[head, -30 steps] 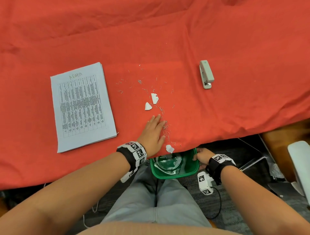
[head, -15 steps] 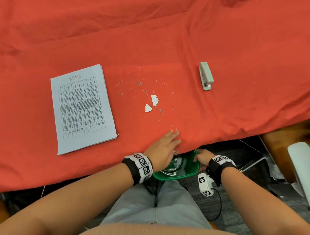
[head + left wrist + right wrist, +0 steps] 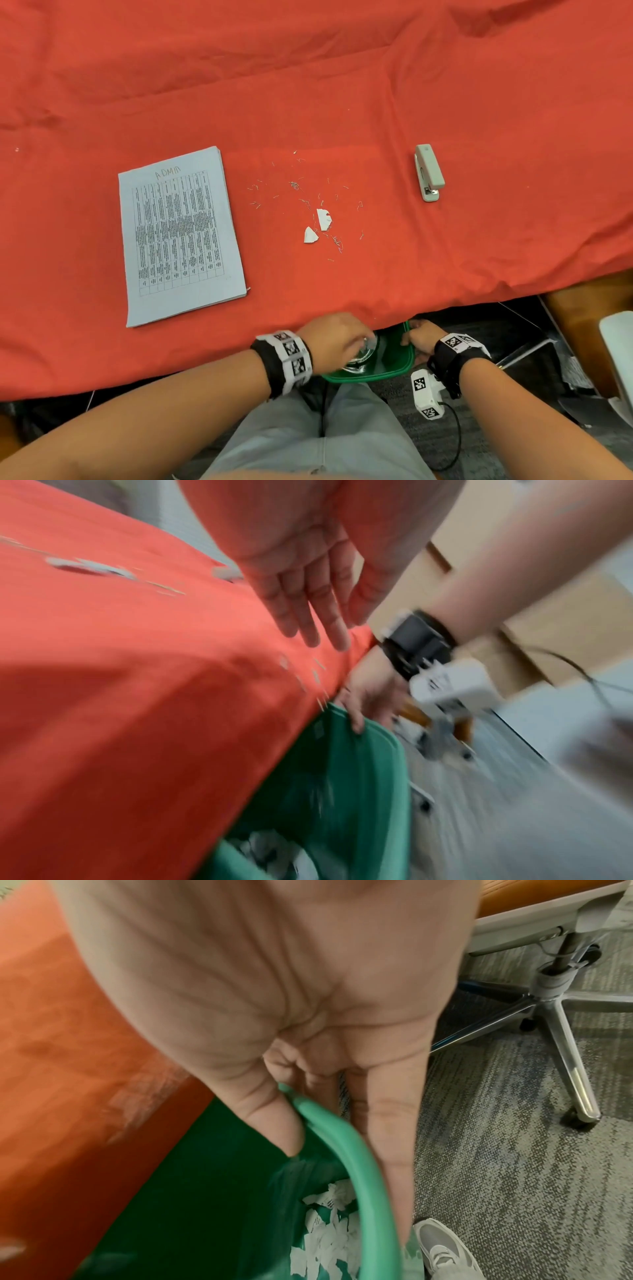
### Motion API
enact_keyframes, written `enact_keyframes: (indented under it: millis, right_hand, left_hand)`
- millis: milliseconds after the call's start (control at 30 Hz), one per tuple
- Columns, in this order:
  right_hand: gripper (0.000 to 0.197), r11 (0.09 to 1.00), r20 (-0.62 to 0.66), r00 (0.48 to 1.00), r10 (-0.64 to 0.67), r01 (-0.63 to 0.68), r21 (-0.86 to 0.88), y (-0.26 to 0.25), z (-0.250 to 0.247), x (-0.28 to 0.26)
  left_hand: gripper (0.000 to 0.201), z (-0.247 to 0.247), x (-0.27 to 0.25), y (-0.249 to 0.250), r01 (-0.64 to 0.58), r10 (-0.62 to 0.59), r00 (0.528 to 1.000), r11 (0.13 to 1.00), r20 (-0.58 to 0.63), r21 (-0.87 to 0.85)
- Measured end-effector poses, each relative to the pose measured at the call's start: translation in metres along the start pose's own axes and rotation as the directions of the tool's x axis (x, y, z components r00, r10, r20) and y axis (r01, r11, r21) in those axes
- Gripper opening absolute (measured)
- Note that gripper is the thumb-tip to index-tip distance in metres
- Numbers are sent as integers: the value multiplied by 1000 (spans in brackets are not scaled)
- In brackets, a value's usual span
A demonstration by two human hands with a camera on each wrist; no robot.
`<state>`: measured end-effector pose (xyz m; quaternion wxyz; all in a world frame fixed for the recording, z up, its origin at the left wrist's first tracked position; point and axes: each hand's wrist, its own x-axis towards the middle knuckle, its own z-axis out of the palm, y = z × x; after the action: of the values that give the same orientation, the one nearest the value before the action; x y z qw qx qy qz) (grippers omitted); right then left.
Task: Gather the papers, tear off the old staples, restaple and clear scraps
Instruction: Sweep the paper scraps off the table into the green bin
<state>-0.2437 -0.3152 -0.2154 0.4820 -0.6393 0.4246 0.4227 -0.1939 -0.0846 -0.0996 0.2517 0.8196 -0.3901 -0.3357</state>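
Note:
A stack of printed papers (image 3: 181, 236) lies flat on the red cloth at the left. Two torn paper scraps (image 3: 323, 219) and several loose staples (image 3: 294, 185) are scattered mid-table. The grey-green stapler (image 3: 429, 172) lies to the right. My left hand (image 3: 356, 337) is at the near table edge, fingers straight (image 3: 308, 610), above the green bin (image 3: 394, 363); small staples (image 3: 308, 674) slide off the edge there. My right hand (image 3: 421, 337) holds the bin's rim (image 3: 342, 1137) between thumb and fingers, just under the table edge. Torn paper (image 3: 329, 1231) lies inside the bin.
The red cloth (image 3: 342, 85) covers the whole table and hangs over the near edge. An office chair base (image 3: 555, 999) stands on the carpet to the right. My knees (image 3: 325, 438) are below the bin, and a shoe (image 3: 441, 1248) shows beside it.
My left hand has swept from mid-table back to the near edge, pushing staples and one paper scrap off the cloth toward the bin. My right hand has kept hold of the bin.

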Motion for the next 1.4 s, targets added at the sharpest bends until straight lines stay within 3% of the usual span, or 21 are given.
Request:
enact_keyframes:
  millis: [100, 200, 267, 367, 467, 633, 700, 767, 833, 933, 1000, 1067, 1133, 1200, 1333, 1400]
  right_hand:
    - [26, 1000, -9, 1000, 8, -8, -16, 0, -2, 3]
    - [26, 1000, -20, 1000, 22, -22, -12, -1, -3, 3]
    - [27, 999, -23, 999, 23, -24, -24, -1, -2, 5]
    - [30, 998, -20, 999, 27, -28, -62, 0, -3, 9]
    - [29, 996, -21, 999, 25, -26, -89, -2, -2, 8]
    - [22, 993, -43, 999, 24, -28, -115, -8, -1, -2]
    - [20, 992, -52, 998, 25, -31, -125, -12, -2, -5]
    - [22, 990, -59, 998, 28, -35, -134, -14, -2, -3]
    - [31, 989, -70, 997, 39, -48, -139, -14, -3, 0]
    - [41, 991, -71, 996, 55, -63, -115, -12, -4, 5]
    - [42, 993, -74, 995, 64, -71, -94, -10, -5, 9]
    - [50, 994, -58, 996, 71, -75, -76, -4, -7, 19]
    - [54, 996, -44, 996, 71, -74, -59, 9, -10, 37]
    - [55, 996, -39, 997, 71, -73, -50, 14, -11, 44]
    - [48, 996, -31, 997, 72, -73, -48, 13, -9, 40]
    - [40, 996, -37, 997, 70, -72, -58, 9, -8, 30]
  left_hand:
    - [29, -37, 20, -26, 116, -117, 946, 993, -302, -19]
    - [47, -71, 49, -64, 276, -253, 867, 961, -429, -7]
    - [64, -88, 65, -81, 357, -329, 855, 934, -401, -5]
    - [74, -95, 78, -91, 401, -375, 894, 914, -245, 64]
    - [75, -79, 71, -81, 322, -299, 944, 928, -139, 187]
    - [72, -42, 34, -47, 157, -166, 985, 974, 41, 165]
    - [64, -40, 26, -40, 108, -116, 992, 985, 50, 138]
    - [57, -57, 26, -47, 120, -115, 992, 986, -49, 112]
    - [57, -86, 34, -70, 224, -202, 958, 970, -202, 94]
    - [68, -128, 45, -122, 493, -449, 812, 870, -373, 26]
    - [75, -146, 46, -150, 629, -578, 711, 778, -400, -6]
    - [81, -152, 48, -167, 687, -638, 667, 727, -385, -13]
    - [84, -150, 52, -169, 689, -635, 684, 724, -358, 30]
    - [86, -140, 55, -157, 637, -582, 750, 763, -315, 107]
    - [87, -96, 49, -109, 392, -376, 919, 904, -120, 171]
    - [86, -75, 40, -83, 254, -265, 964, 947, 31, 196]
